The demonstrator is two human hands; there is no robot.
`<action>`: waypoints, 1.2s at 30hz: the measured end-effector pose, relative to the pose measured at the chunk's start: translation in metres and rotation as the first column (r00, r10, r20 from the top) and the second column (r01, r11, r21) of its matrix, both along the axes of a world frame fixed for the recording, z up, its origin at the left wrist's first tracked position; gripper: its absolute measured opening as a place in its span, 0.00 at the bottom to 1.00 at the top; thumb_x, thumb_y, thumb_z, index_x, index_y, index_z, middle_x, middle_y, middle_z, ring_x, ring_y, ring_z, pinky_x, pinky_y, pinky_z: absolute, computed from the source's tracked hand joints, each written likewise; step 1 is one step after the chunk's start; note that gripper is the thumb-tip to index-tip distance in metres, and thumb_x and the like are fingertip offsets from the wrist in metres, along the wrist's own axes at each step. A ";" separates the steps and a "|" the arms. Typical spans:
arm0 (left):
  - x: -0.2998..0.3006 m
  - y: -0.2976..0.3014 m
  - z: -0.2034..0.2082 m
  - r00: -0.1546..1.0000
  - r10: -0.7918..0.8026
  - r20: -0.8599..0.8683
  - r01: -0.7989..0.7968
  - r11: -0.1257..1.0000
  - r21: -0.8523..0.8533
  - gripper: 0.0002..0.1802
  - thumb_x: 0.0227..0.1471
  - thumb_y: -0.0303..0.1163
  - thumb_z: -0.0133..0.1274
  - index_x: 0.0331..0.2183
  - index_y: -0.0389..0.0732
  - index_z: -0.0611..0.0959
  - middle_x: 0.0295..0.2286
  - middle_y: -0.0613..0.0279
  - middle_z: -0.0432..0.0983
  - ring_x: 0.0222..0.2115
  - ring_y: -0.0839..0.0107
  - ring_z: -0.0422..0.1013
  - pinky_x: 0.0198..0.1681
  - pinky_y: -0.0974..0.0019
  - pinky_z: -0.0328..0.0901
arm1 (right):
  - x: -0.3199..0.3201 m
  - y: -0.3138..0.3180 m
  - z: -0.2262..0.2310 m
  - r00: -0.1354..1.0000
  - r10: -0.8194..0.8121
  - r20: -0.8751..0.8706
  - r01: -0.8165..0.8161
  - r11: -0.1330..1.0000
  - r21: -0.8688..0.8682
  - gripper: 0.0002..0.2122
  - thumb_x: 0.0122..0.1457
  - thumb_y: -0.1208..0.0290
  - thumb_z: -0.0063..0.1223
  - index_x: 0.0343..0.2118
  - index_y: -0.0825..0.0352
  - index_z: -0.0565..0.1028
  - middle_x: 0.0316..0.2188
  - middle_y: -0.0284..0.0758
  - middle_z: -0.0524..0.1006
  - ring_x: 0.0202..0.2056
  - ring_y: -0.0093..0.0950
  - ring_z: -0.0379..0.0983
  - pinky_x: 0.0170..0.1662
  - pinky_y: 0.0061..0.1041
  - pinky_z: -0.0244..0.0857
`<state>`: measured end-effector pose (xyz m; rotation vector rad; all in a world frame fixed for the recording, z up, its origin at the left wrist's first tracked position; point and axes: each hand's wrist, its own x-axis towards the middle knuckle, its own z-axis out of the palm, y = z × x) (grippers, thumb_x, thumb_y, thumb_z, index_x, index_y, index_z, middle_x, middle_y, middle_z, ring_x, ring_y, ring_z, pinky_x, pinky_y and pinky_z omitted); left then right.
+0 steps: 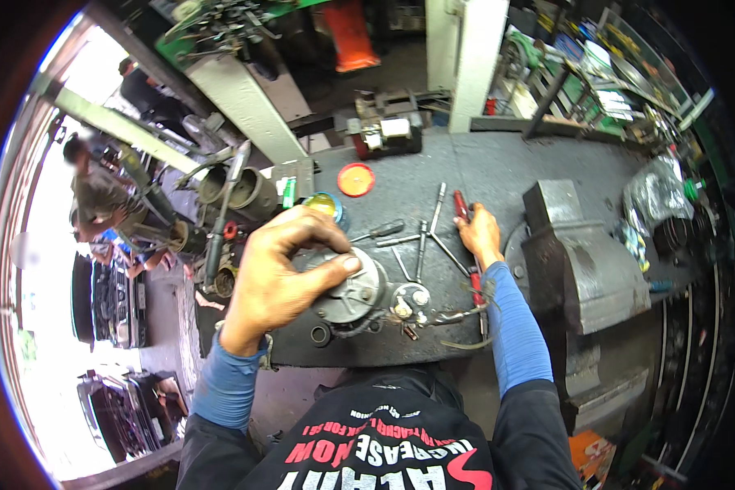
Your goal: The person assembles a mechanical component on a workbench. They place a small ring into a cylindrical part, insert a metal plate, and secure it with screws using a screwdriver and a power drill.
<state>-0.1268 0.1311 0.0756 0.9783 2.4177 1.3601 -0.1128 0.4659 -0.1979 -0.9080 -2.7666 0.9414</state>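
My left hand (282, 278) is closed on the rim of a round grey metal housing (349, 296), thumb on its face and fingers over the far side. The housing sits at the near edge of the dark workbench (498, 175). Further right, my right hand (482, 231) has its fingers around a red-handled tool (459, 202), whose working end I cannot make out. Between the hands lie a three-armed socket wrench (425, 235) and a dark-handled screwdriver (382, 230). Small metal parts (408, 300) and a dark ring (321, 333) lie beside the housing.
A large vise (580, 261) stands at the right. Behind are a red lid of orange grease (356, 180), a blue-rimmed tin (335, 211) and a bench grinder (384, 126). A clear plastic bag (657, 196) lies far right. People (98, 192) are at the far left.
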 end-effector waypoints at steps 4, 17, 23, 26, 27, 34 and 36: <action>0.004 0.001 -0.001 0.988 0.007 -0.152 0.003 0.998 0.064 0.10 0.46 0.23 0.69 0.35 0.35 0.92 0.36 0.57 0.84 0.42 0.64 0.79 0.50 0.61 0.71 | -0.010 0.008 -0.004 0.996 -0.074 0.041 0.077 0.995 -0.071 0.19 0.59 0.63 0.66 0.48 0.71 0.81 0.41 0.52 0.85 0.46 0.48 0.83 0.50 0.44 0.75; -0.007 -0.005 -0.015 0.988 -0.120 0.095 0.107 0.985 0.135 0.16 0.52 0.27 0.63 0.43 0.33 0.89 0.42 0.55 0.85 0.45 0.67 0.80 0.54 0.64 0.71 | 0.029 -0.055 0.290 0.632 -0.161 -0.758 -0.503 0.659 -0.559 0.37 0.64 0.24 0.43 0.36 0.64 0.72 0.22 0.27 0.68 0.19 0.17 0.61 0.21 0.21 0.58; -0.012 -0.010 -0.034 0.972 -0.215 0.092 0.181 0.940 0.290 0.20 0.52 0.23 0.54 0.48 0.35 0.89 0.47 0.52 0.84 0.49 0.66 0.78 0.58 0.64 0.69 | 0.041 -0.133 0.397 0.535 0.114 -0.837 -0.815 0.331 -0.476 0.41 0.61 0.20 0.28 0.22 0.64 0.65 0.14 0.28 0.58 0.15 0.22 0.52 0.20 0.25 0.49; -0.007 -0.007 -0.034 0.959 -0.196 0.206 0.093 0.901 0.424 0.24 0.57 0.23 0.55 0.55 0.35 0.85 0.49 0.54 0.84 0.52 0.69 0.76 0.59 0.64 0.68 | 0.039 -0.167 0.392 0.463 0.093 -0.882 -0.863 0.273 -0.424 0.38 0.62 0.25 0.26 0.20 0.63 0.63 0.11 0.28 0.54 0.13 0.23 0.47 0.18 0.26 0.46; -0.007 -0.007 -0.033 0.963 -0.205 0.174 0.108 0.888 0.446 0.22 0.59 0.24 0.55 0.55 0.35 0.85 0.49 0.54 0.84 0.52 0.69 0.76 0.59 0.64 0.68 | 0.038 -0.169 0.392 0.471 0.112 -0.875 -0.867 0.243 -0.436 0.38 0.62 0.26 0.25 0.19 0.63 0.62 0.11 0.29 0.54 0.13 0.23 0.47 0.18 0.26 0.45; 0.001 0.007 -0.018 0.996 -0.088 -0.033 0.092 0.857 0.507 0.13 0.57 0.27 0.67 0.44 0.35 0.91 0.38 0.50 0.89 0.38 0.71 0.84 0.45 0.66 0.76 | 0.037 -0.182 0.394 0.553 0.138 -0.822 -0.817 0.282 -0.502 0.36 0.63 0.28 0.22 0.17 0.62 0.60 0.10 0.29 0.53 0.12 0.24 0.45 0.18 0.25 0.46; 0.000 0.006 -0.019 0.995 -0.102 0.011 0.083 0.864 0.496 0.13 0.58 0.23 0.66 0.46 0.35 0.91 0.38 0.57 0.88 0.40 0.75 0.81 0.45 0.69 0.74 | 0.034 -0.180 0.391 0.510 0.128 -0.850 -0.854 0.193 -0.483 0.35 0.65 0.32 0.31 0.20 0.64 0.65 0.10 0.29 0.56 0.12 0.24 0.48 0.18 0.26 0.47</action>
